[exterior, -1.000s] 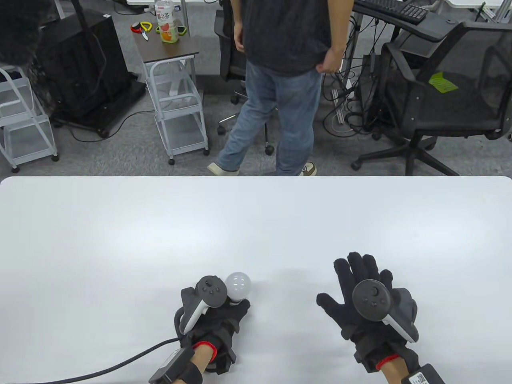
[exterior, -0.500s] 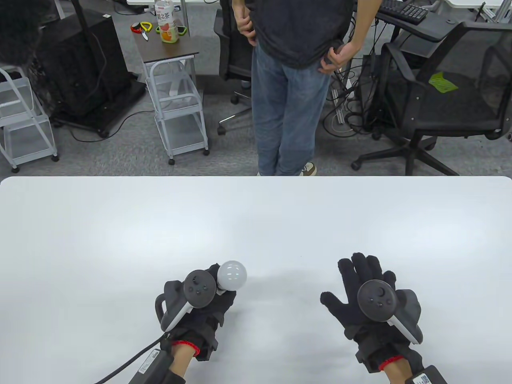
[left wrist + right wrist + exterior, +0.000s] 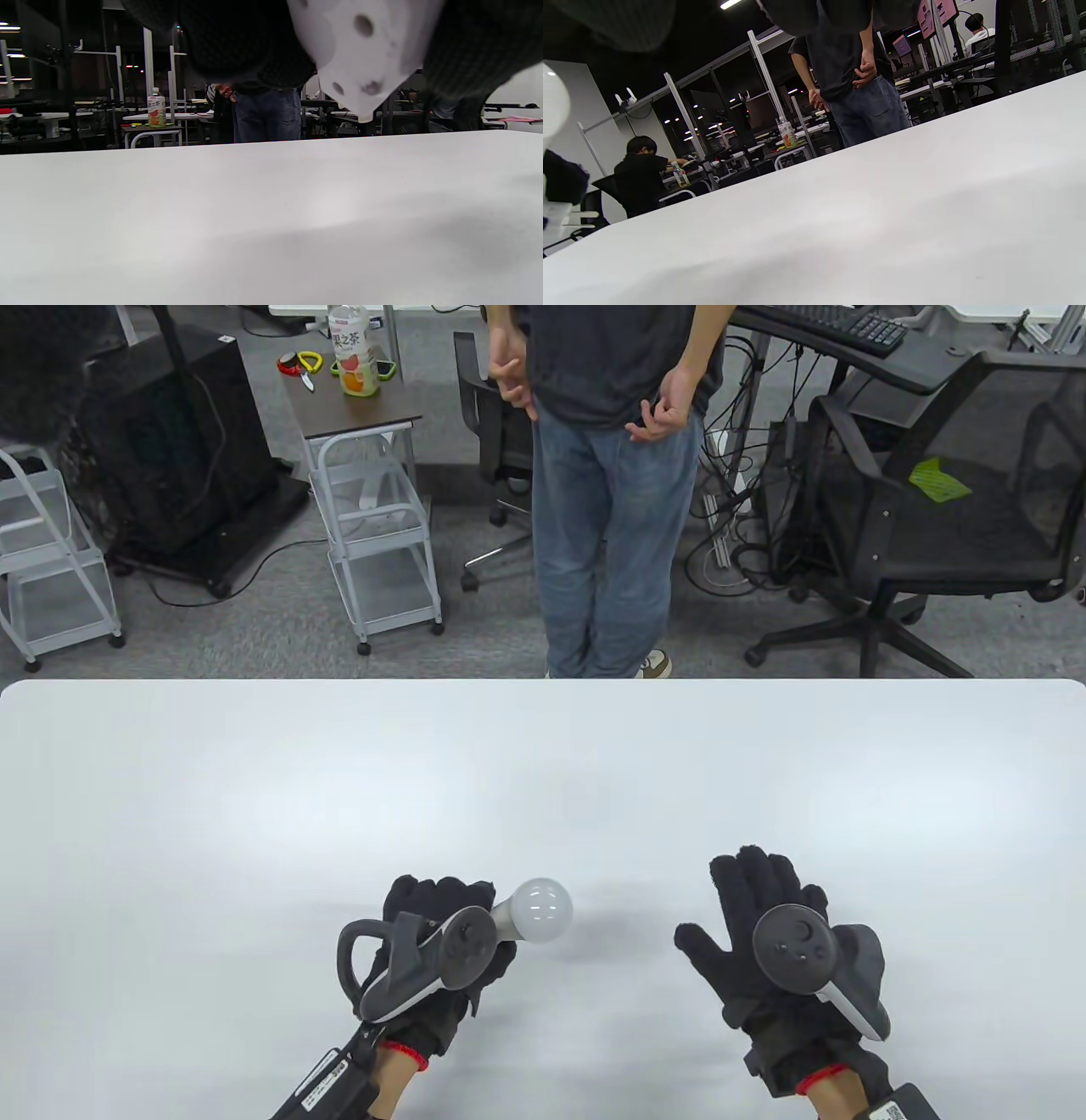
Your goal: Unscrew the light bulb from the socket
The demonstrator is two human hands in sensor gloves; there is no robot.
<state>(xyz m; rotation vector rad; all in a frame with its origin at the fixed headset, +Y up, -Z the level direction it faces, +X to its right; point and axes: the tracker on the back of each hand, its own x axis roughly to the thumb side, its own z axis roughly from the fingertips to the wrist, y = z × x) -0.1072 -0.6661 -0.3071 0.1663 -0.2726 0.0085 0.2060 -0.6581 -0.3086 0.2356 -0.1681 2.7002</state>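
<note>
A white light bulb point(image 3: 541, 909) sticks out to the right from my left hand point(image 3: 441, 937), which grips the socket below it; the socket is mostly hidden by the glove and tracker. In the left wrist view the white socket base point(image 3: 365, 55) with holes hangs between my gloved fingers point(image 3: 254, 46), above the table. My right hand point(image 3: 764, 933) is open, fingers spread, palm down over the table, apart from the bulb. The bulb's edge shows at the far left of the right wrist view point(image 3: 553, 103).
The white table point(image 3: 543, 780) stretches ahead of both hands. A person in jeans point(image 3: 607, 517) stands just beyond its far edge. A small cart with a bottle point(image 3: 352, 360) and office chairs point(image 3: 933, 500) stand further back.
My left hand has turned over and shifted right, tilting the bulb from pointing up to pointing right. My right hand has barely moved. The standing person has put both hands behind his back.
</note>
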